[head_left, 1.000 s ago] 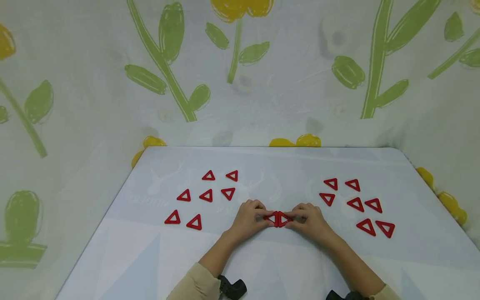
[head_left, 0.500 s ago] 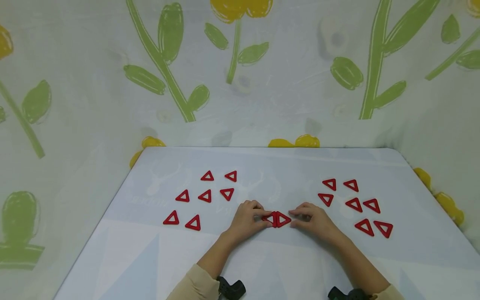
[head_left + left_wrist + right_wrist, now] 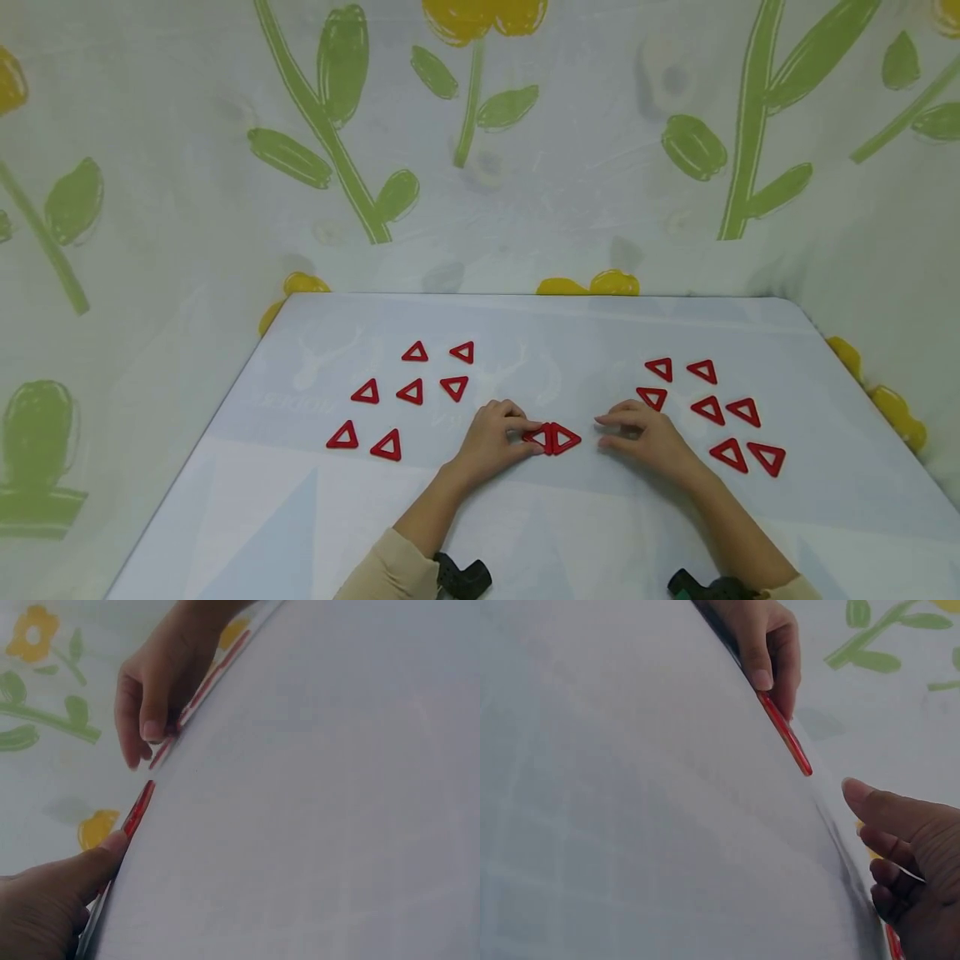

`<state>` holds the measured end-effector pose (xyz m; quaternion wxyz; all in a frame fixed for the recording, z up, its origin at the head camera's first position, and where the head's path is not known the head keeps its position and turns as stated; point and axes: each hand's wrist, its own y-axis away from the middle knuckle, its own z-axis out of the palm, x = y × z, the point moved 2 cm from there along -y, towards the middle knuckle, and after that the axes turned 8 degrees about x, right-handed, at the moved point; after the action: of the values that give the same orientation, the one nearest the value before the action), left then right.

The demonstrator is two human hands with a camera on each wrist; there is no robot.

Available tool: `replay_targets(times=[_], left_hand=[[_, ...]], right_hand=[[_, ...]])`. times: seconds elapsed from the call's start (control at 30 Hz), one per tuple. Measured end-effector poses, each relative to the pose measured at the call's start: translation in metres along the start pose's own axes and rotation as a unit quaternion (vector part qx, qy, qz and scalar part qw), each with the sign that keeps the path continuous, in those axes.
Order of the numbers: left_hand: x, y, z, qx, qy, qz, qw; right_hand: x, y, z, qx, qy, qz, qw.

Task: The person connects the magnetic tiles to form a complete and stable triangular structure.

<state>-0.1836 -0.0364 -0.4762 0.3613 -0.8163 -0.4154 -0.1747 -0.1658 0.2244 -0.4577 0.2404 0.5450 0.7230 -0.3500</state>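
Two red triangular frames lie edge to edge on the table, mid-front in the head view. My left hand [image 3: 491, 437] pinches the left triangle [image 3: 546, 427] between thumb and fingers, covering its outer corner. The right triangle [image 3: 566, 439] touches it along an upright side and points right. My right hand [image 3: 648, 437] stands apart, to the right of that triangle, thumb and fingers spread with nothing between them. In the right wrist view the right hand [image 3: 922, 855] shows a gap to the red pair [image 3: 787, 739], seen edge-on.
Several loose red triangles [image 3: 410, 392] lie on the left of the white table [image 3: 600, 533]. Several more triangles [image 3: 707, 408] are spread on the right, close to the right hand. The table's far edge meets a wall covering [image 3: 510, 208] with a flower print.
My right hand has let go of the right triangle and drawn away to the right. The left hand keeps its pinch, and the joined pair stays nearly in place.
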Motion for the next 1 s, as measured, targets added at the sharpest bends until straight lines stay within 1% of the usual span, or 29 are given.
replay_targets(times=[0.13,0.3,0.53,0.77,0.87,1.0], left_hand=[[-0.002,0.001,0.001,-0.001,-0.003,-0.004,1.0],[-0.002,0.0,0.001,0.003,-0.002,-0.008,1.0],[-0.003,0.0,0.001,0.001,-0.005,-0.011,0.9999],[-0.002,0.0,-0.001,-0.007,0.0,-0.011,0.9999],[-0.001,0.0,-0.001,-0.006,0.002,-0.006,1.0],[0.0,0.001,-0.003,-0.003,-0.001,0.0,1.0]], right_hand=[[0.003,0.001,-0.01,0.022,0.015,0.002,0.9996],[0.009,0.001,-0.023,0.042,0.036,0.017,0.9983],[0.02,0.0,-0.039,0.065,0.06,0.007,0.9961],[0.027,-0.002,-0.054,0.059,0.081,0.048,0.9938],[0.029,-0.004,-0.059,0.054,0.087,0.045,0.9937],[0.033,-0.008,-0.061,0.049,0.1,0.027,0.9934]])
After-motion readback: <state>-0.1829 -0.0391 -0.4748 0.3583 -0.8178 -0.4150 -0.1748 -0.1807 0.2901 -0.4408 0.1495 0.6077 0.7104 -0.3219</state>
